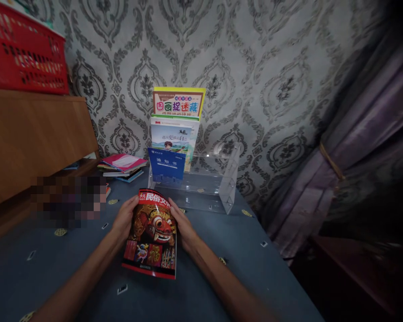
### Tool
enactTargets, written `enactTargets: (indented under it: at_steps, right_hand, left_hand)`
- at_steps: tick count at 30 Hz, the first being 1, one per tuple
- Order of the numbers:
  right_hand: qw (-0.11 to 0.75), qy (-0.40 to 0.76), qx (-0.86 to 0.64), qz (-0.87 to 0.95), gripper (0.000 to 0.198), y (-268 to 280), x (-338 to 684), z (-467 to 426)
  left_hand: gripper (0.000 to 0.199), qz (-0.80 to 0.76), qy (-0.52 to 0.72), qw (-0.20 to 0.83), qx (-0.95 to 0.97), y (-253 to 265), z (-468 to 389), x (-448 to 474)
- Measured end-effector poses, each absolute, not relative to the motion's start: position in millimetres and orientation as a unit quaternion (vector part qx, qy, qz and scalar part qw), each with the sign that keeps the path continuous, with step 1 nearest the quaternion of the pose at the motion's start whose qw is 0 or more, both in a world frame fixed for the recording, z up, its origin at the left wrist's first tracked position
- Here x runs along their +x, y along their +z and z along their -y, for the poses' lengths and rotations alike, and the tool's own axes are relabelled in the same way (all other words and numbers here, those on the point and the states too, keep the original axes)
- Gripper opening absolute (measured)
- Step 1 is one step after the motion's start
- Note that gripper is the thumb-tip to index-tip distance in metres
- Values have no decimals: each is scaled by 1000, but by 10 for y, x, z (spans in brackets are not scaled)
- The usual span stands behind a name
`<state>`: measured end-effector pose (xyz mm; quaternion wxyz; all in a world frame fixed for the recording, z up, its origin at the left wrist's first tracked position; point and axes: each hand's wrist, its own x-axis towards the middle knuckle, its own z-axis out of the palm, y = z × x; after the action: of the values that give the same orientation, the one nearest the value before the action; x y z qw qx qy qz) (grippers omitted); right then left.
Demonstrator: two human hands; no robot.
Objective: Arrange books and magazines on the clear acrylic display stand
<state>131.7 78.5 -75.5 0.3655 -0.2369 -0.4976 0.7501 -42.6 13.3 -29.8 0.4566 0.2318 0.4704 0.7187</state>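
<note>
A red and black magazine-like book (151,237) with a mask on its cover is held upright, tilted back, between my two hands. My left hand (125,219) grips its left edge near the top. On the opposite edge, my right hand (183,226) has its thumb over the cover, and the other fingers are hidden behind. Just beyond the book stands a clear acrylic tiered rack (226,192). Its left side bears a blue booklet (168,164), a pale blue book (171,136) with a cartoon figure, and a yellow-edged picture book (179,100) at the back.
Left of the rack lies a pile of books (122,165) on the blue-grey tabletop (204,286). A wooden cabinet (36,134) at left carries a red plastic basket (23,53). A pixelated patch hides part of the table there. Purple curtains (305,179) hang at right.
</note>
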Motion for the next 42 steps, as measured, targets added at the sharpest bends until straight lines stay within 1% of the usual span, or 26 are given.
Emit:
enactTargets:
  at_steps: [3, 5, 7, 9, 12, 15, 17, 18, 20, 21, 22, 26, 30, 33, 36, 39, 42]
  right_hand:
    - [350, 793, -220, 448, 80, -516, 1358, -832]
    - [330, 800, -208, 457, 91, -320, 1401, -894]
    - [329, 787, -186, 488, 100, -118, 1442, -974]
    - [340, 767, -157, 521, 103, 65, 1474, -1054]
    - [355, 732, -138, 566, 103, 254, 1501, -1162]
    - [390, 679, -154, 602, 99, 320, 1504, -1265]
    - [420, 644, -167, 617, 90, 312, 1496, -1337]
    - [429, 629, -174, 624, 80, 301, 1491, -1374]
    - [436, 600, -188, 643, 54, 284, 1481, -1446]
    - [440, 586, -193, 653, 44, 285, 1477, -1481]
    - [445, 570, -195, 662, 41, 296, 1475, -1516]
    - [479, 493, -191, 701, 41, 458, 1479, -1671]
    - [520, 374, -167, 750, 34, 724, 1488, -1835]
    - [538, 308, -153, 769, 33, 866, 1488, -1915]
    - [545, 273, -157, 777, 35, 897, 1487, -1949]
    - [555, 263, -165, 772, 36, 837, 1490, -1975]
    - [566, 267, -164, 763, 33, 745, 1498, -2009]
  left_hand:
    - [45, -449, 735, 454, 229, -225, -222, -484]
    - [45, -431, 750, 443, 237, -153, -302, -514]
    - [46, -409, 763, 427, 261, -65, -396, -531]
    - [48, -390, 772, 411, 289, 28, -496, -539]
    - [49, -368, 786, 380, 319, 155, -638, -545]
    - [47, -356, 797, 349, 342, 246, -755, -547]
    - [45, -350, 798, 332, 360, 285, -824, -543]
    - [44, -348, 797, 327, 370, 300, -858, -540]
    - [42, -344, 791, 320, 392, 328, -932, -537]
    - [41, -343, 788, 316, 401, 345, -973, -539]
    - [40, -343, 786, 310, 410, 366, -1017, -544]
    - [38, -336, 785, 274, 442, 516, -1202, -595]
    - [45, -339, 779, 219, 481, 746, -1323, -664]
    - [49, -360, 754, 172, 521, 912, -1348, -711]
    - [52, -379, 732, 112, 555, 1022, -1351, -751]
    - [55, -397, 704, 56, 586, 1052, -1352, -774]
    - [56, -410, 679, 35, 608, 1015, -1352, -773]
